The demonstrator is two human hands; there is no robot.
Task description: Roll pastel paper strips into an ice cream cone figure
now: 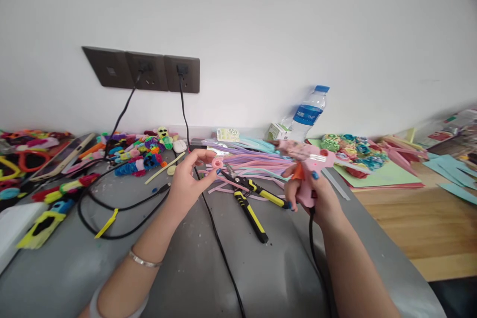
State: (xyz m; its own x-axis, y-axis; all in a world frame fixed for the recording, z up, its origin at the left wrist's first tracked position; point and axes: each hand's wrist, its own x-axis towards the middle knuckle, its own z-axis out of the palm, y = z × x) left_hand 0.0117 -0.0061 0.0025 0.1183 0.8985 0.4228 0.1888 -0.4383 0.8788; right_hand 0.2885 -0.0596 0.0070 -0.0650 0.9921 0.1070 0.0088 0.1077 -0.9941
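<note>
A small pink fuzzy coil [217,163] sits raised over the near side of the table, pinched between the thumb and fingers of the left hand [194,174]. It looks very light and soft, springy enough to squash or unwind under a hard squeeze, so its outer rim is probably the best place for a gentle fingertip hold. The right hand [316,194] is wrapped around the handle of a pink hot glue gun [315,159], fingers curled by its orange trigger [298,171], with the nozzle pointing leftward and apart from the coil. The gun is likely rigid, much heavier than the coil and perhaps hot at the tip, so the handle seems the safe grip. Between the hands, pliers [256,216] with yellow-and-black handles lie splayed on the grey tabletop [179,283]. Behind them spread pastel pipe cleaners [257,151]. Farther back, a water bottle [307,114] leans near the wall; to the right, a bundle of colourful curled pieces [354,149] rests on green paper [391,175]. On the left lie a looped black cable [84,213] and multicoloured fuzzy figures [143,163].
</note>
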